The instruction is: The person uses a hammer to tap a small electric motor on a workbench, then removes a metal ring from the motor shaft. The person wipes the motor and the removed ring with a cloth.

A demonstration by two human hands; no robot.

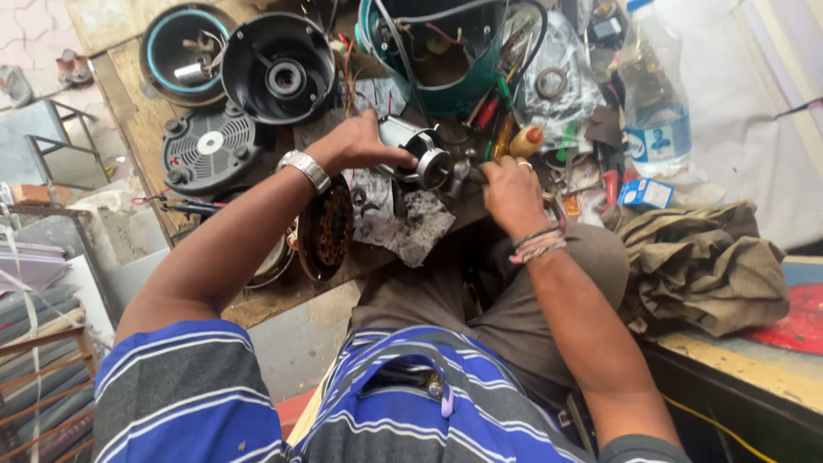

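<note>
At frame centre, the left hand [356, 144] is clamping its fingers around a small motor [417, 154], steadying it while the right hand [512, 193], fingers closed, is working at its end.

- Your left hand [356, 144] grips a small metal motor part [417, 154] over the cluttered wooden workbench [129, 86].
- Your right hand [512, 193] meets that part from the other side, fingers closed at its round end.
- A black round housing [279, 69] and a vented disc [208, 147] lie beyond your left wrist.
- A plastic bottle [656, 94] stands at the right, above crumpled olive cloth [703, 266].
</note>
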